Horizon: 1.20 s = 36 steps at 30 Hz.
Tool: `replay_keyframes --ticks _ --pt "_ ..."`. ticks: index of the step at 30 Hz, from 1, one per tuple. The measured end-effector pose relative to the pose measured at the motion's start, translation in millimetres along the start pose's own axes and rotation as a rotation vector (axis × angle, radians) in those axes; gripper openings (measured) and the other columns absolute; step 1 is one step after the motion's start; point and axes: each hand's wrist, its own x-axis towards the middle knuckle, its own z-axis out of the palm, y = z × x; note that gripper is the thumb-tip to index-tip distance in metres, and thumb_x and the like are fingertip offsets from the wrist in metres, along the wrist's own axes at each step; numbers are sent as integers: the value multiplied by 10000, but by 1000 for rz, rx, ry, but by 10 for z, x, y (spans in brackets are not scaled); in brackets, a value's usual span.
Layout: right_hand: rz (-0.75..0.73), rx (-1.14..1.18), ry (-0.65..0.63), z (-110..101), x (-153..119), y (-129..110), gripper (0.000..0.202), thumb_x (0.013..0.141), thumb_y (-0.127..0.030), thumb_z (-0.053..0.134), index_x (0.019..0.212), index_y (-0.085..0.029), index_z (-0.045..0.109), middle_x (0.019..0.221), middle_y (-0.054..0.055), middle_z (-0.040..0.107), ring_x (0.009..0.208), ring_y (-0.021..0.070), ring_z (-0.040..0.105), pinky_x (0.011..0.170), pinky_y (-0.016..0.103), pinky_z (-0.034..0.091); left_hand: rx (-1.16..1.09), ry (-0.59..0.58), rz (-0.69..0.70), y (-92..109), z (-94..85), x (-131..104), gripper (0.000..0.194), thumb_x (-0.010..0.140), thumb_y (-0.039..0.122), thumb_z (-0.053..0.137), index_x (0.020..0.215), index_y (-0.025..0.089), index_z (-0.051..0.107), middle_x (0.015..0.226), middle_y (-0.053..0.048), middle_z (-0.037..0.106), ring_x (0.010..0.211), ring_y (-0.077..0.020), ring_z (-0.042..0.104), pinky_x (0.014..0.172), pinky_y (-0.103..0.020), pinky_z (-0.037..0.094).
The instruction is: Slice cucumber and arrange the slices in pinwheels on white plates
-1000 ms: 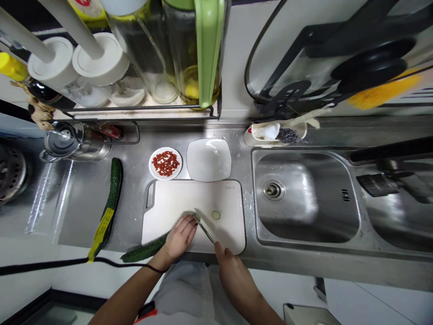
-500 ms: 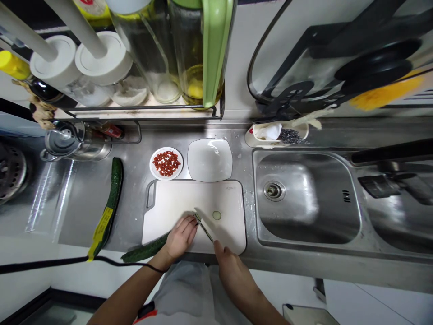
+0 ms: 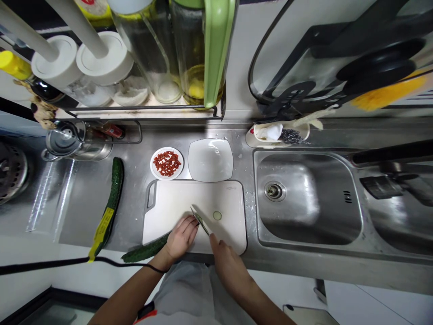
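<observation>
On the white cutting board [image 3: 176, 194], my left hand [image 3: 181, 237] is closed on a dark green cucumber [image 3: 145, 250], which sticks out to the left past the board's edge. My right hand [image 3: 228, 264] grips a knife [image 3: 200, 220], its blade at the cucumber's end beside my left fingertips. One pale cucumber slice [image 3: 217, 215] lies flat to the right of the blade. The knife's handle is mostly hidden in my right hand.
Behind the board stand a small plate of red berries [image 3: 167, 163] and an empty square plate [image 3: 210, 160]. Another cucumber [image 3: 115, 185] with a yellow label lies left. A sink [image 3: 307, 198] is at right; a rack of jars and bottles [image 3: 145, 108] hangs above.
My right hand has moved slightly left and forward, and the knife's tip reaches farther past my left fingertips. My left hand and the cucumber have stayed in place.
</observation>
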Motion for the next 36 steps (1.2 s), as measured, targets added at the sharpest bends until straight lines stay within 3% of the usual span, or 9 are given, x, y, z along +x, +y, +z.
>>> replay_keyframes --ticks 13,24,31,36 --pt "-54 -97 79 118 176 -9 502 868 -30 263 1310 -146 472 946 123 664 874 195 642 728 247 467 15 -2 13 -8 10 -7 281 914 171 455 1178 161 552 1116 -82 642 1111 -195 572 1025 -426 461" --pt "-56 -17 80 57 296 -98 495 870 -9 247 1297 -108 476 994 139 659 882 190 642 718 241 451 6 -17 4 -2 3 -1 295 904 153 473 1191 156 541 1125 -81 636 1128 -196 557 1033 -421 458" --pt "-37 -19 85 202 351 15 528 861 -29 293 1367 -140 393 1028 107 646 888 173 633 712 234 437 -5 -2 2 11 -8 3 325 907 162 467 1229 164 516 1137 -87 629 1139 -203 552 1024 -432 466" --pt "43 5 139 188 314 129 538 848 -18 279 1359 -142 389 1025 103 643 867 163 641 682 226 434 -37 21 -8 21 -24 8 327 901 163 477 1227 165 514 1128 -96 629 1128 -204 560 1014 -431 475"
